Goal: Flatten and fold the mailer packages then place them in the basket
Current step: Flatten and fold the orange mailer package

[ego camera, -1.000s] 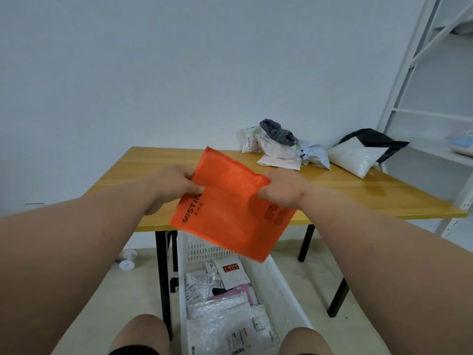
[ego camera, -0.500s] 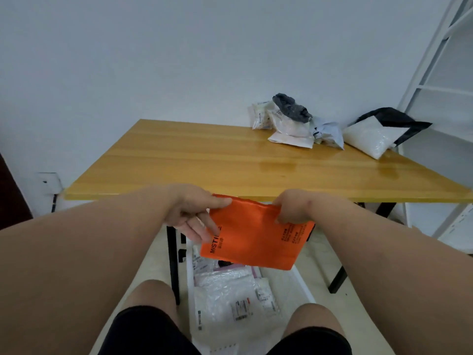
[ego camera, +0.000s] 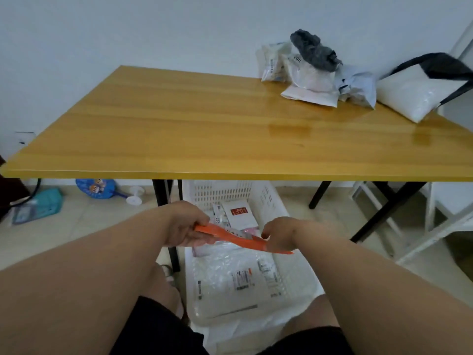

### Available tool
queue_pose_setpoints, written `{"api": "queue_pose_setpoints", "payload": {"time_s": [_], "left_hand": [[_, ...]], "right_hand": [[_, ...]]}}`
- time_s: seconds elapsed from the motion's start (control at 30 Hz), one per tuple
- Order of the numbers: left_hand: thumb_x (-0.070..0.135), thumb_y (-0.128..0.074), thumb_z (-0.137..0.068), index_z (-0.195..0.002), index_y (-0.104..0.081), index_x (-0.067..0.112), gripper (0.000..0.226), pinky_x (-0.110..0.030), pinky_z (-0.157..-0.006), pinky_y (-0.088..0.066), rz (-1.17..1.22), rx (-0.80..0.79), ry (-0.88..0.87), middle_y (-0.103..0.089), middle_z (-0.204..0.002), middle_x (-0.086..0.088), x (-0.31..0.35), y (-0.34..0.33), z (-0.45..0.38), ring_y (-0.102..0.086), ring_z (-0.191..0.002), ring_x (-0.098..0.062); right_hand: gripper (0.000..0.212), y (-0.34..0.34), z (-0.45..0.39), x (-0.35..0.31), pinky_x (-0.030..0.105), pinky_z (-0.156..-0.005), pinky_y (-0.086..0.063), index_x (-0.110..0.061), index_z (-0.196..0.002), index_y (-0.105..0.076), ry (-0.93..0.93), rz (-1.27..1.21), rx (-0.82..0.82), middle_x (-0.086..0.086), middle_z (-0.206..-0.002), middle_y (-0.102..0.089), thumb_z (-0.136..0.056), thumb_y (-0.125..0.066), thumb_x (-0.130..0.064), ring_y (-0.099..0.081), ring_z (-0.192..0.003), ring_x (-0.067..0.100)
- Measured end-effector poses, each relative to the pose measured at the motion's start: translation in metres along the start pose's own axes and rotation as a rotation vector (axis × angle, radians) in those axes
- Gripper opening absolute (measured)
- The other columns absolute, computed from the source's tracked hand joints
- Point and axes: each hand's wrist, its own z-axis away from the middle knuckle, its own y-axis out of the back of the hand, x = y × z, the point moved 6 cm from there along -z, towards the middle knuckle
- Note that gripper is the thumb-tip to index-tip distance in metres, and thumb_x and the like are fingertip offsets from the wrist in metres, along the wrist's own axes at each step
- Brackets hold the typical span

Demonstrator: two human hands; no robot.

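A folded orange mailer [ego camera: 236, 237] hangs nearly edge-on below the table's front edge, just above the white slatted basket [ego camera: 266, 198] on the floor. My left hand [ego camera: 185, 226] grips its left end and my right hand [ego camera: 277, 233] pinches its right end. Several flattened white and clear mailers lie inside the basket. A pile of unflattened mailers [ego camera: 314, 73] sits at the far right of the wooden table [ego camera: 204, 131], beside a large white and black bag [ego camera: 419, 90].
Black table legs [ego camera: 163, 198] stand left of the basket and to its right. A white shelf frame [ego camera: 440, 221] rises on the right. A teal pouch [ego camera: 38, 206], a blue fan and a white spool lie on the floor at left. My knees flank the basket.
Both hands have lowered the orange mailer from table height to just above the basket, tipping it almost flat. The camera has tilted downward.
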Motion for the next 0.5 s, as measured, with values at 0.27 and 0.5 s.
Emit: {"api": "queue_pose_setpoints", "payload": {"time_s": [0.27,0.5], "left_hand": [[0.014,-0.053,-0.098,-0.106,-0.061,0.003,0.016,-0.026,-0.056,-0.052,0.022,0.068,0.163,-0.073,-0.074,-0.011,-0.015,0.009,-0.08,-0.069,-0.065,-0.02],[0.026,-0.051,-0.1,-0.098,-0.064,0.008,0.023,-0.026,-0.055,-0.046,-0.243,0.19,0.21,-0.067,-0.07,-0.005,-0.01,0.003,-0.126,-0.06,-0.062,-0.014]], "right_hand": [[0.034,-0.039,-0.079,0.02,0.035,-0.091,-0.047,-0.004,-0.127,-0.056,0.056,0.076,-0.131,0.011,-0.119,-0.062,-0.093,-0.054,-0.006,-0.06,-0.108,0.027],[0.031,-0.044,-0.132,0.041,0.036,-0.091,-0.051,-0.008,-0.121,-0.063,0.032,0.077,-0.05,0.009,-0.115,-0.064,-0.093,-0.052,-0.012,-0.061,-0.109,0.029]]}}
